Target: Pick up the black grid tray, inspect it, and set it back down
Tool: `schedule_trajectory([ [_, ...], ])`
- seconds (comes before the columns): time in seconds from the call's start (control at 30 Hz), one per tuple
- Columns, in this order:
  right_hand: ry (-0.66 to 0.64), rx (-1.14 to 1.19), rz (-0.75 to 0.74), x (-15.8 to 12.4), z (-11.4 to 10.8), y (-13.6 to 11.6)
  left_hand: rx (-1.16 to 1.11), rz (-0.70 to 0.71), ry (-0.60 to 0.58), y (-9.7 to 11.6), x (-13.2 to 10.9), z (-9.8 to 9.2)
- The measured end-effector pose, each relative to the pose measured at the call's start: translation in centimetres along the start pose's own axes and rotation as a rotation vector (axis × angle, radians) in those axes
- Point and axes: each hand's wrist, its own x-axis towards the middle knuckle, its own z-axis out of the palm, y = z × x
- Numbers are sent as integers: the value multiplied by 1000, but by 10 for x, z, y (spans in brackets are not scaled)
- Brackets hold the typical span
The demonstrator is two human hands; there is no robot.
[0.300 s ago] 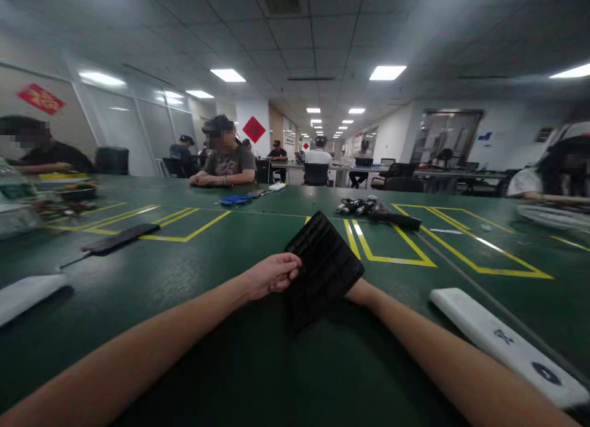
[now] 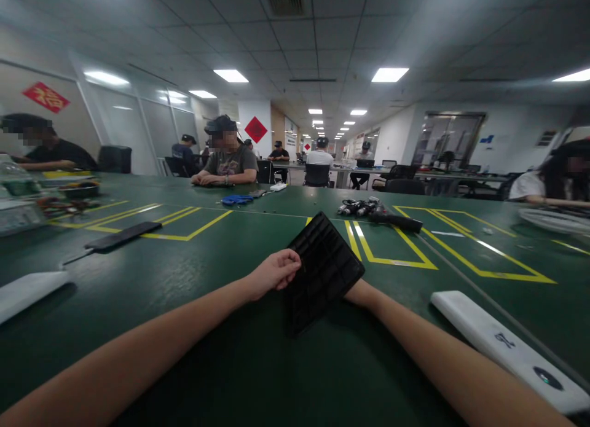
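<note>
A black ridged tray point(image 2: 322, 268) is held tilted above the green table point(image 2: 207, 353), straight in front of me. My left hand point(image 2: 275, 271) grips its left edge with curled fingers. My right hand is hidden behind the tray; only the wrist point(image 2: 364, 297) shows at the tray's lower right corner, so its fingers cannot be seen.
A white flat box point(image 2: 507, 347) lies at the right, another white piece point(image 2: 27, 292) at the left. A black strip point(image 2: 122, 235) and a pile of black parts point(image 2: 369, 209) lie among yellow floor-tape lines. Several people sit at the far side and both ends.
The tray and both hands rose very slightly in view; otherwise nothing has visibly changed.
</note>
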Motion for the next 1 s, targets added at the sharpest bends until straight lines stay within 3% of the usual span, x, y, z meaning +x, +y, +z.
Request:
schedule_trajectory([
  [0.17,-51,21,24,-1,-3,-2,480,201,196,2,0,4],
  [0.3,-62,14,43,-1,-4,-3,743,219,253,3,4,8],
  [0.67,-87,28,60,-3,-7,-1,885,190,166,9,2,8],
  [1.0,-87,16,60,-2,-6,-1,1010,194,209,10,4,10],
])
